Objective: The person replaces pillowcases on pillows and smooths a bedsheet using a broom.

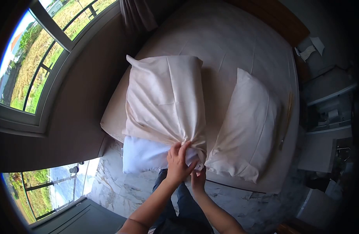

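Observation:
A white pillow (144, 154) lies at the near edge of the bed, most of it inside a beige pillowcase (164, 89). Its near end sticks out bare. My left hand (178, 160) pinches the gathered cloth near the pillowcase's opening, and creases fan out from the fingers. Lower and to the right, my right hand (198, 180) has its fingers closed on the hanging edge of the same pillowcase, by the pillow's corner. Part of that grip is hidden behind cloth.
A second pillow (245, 128) in a beige case lies to the right on the bed (210, 35). A thin brown stick-like thing (286, 121) rests near the bed's right edge. Windows (35, 58) are at left, a marble-patterned floor (121, 191) below.

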Available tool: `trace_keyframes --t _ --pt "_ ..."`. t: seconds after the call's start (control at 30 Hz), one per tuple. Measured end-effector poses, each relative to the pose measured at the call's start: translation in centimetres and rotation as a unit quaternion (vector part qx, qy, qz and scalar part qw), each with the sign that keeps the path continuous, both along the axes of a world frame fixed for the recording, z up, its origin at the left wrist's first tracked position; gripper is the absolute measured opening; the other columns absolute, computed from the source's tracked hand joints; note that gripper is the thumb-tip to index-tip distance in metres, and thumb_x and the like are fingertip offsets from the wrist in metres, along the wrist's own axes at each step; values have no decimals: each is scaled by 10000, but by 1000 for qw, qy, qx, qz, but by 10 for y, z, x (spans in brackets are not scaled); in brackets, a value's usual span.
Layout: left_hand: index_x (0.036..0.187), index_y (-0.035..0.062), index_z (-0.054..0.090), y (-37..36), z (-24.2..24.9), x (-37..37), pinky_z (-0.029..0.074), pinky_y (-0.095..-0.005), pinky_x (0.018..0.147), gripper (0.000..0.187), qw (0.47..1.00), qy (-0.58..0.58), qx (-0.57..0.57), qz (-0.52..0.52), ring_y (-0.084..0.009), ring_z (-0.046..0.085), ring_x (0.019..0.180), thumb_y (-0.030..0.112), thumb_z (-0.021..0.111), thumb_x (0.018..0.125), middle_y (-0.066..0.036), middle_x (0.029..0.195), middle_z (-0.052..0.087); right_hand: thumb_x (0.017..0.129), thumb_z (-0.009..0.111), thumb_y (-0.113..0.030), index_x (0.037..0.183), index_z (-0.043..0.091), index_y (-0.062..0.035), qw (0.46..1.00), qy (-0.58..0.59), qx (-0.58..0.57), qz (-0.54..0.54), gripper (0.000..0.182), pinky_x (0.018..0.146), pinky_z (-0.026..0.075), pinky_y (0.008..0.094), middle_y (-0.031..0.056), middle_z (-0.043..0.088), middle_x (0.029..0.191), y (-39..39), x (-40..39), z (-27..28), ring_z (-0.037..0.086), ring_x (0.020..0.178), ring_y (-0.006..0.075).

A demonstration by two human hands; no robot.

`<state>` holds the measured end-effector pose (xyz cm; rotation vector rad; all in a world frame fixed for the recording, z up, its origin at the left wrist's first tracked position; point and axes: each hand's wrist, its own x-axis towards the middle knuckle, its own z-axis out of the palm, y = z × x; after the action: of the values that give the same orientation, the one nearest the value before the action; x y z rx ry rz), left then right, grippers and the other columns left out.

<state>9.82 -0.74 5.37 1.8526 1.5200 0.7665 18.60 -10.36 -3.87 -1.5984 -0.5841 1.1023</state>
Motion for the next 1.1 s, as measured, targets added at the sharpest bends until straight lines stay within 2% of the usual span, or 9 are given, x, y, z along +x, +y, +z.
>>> trace_keyframes --t 0.07,0.1,0.2,0.33,0.4,0.5,0.6,0.77,1.1 --pt "1195 149 448 -33 -38 -5 327 -406 902 589 997 15 -63 -33 -343 392 1081 202 689 660 -155 1163 405 754 561 -51 1131 329 -25 942 133 -292 -97 444 703 468 292 102 465 1014 -34 16 -52 505 927 190" --pt "1184 121 451 -47 -51 -12 327 -413 901 550 996 22 -81 -38 -347 392 1077 169 670 682 -153 1167 400 755 559 -27 1111 360 -28 934 58 -344 -77 408 700 475 286 106 426 1081 -35 18 -52 477 963 190" --pt "1170 81 455 -70 -88 -42 316 -413 910 500 981 -58 -171 65 -349 387 1082 126 640 707 -151 1188 381 752 549 -7 1067 414 -28 987 -144 -62 42 344 704 475 283 104 452 1049 -29 18 -44 488 940 196" --pt "1213 23 389 -54 -98 -81 273 -395 962 529 937 26 34 347 -321 385 1117 121 601 739 -194 1177 403 703 596 -47 1012 491 -52 902 -369 132 178 326 834 378 390 126 498 1024 50 1 8 480 939 315" --pt "1251 -6 333 -42 -119 -117 256 -396 983 629 873 133 -8 469 -329 371 1150 247 624 754 -224 1220 380 706 619 -91 1023 497 -69 873 -411 152 211 340 828 376 397 123 497 1022 72 -11 11 477 949 313" --pt "1266 -15 314 -32 -161 -177 267 -405 978 747 815 -99 -208 532 -325 366 1167 385 655 735 -221 1238 387 707 634 -134 1042 498 -92 865 -443 99 214 364 821 375 401 121 494 1003 83 -14 -15 477 950 305" --pt "1268 -7 315 -25 -115 -185 318 -390 942 834 786 -244 -403 401 -290 415 1121 459 693 688 -198 1194 440 723 621 -165 887 542 -103 846 -482 66 221 193 775 376 408 74 501 909 81 -5 -28 490 888 275" --pt "1110 55 416 -23 -44 -135 418 -271 807 460 831 -431 -170 307 -129 511 910 115 693 747 -50 1006 524 725 570 -55 846 540 -61 882 -400 99 230 125 770 381 414 90 511 919 78 -5 31 494 885 283" --pt "1184 40 364 -25 -16 -45 356 -277 848 589 940 -300 -70 145 -200 423 963 55 703 703 -106 1024 400 790 535 -36 880 547 -23 905 -296 189 240 92 753 406 350 116 536 876 120 24 97 513 837 267"
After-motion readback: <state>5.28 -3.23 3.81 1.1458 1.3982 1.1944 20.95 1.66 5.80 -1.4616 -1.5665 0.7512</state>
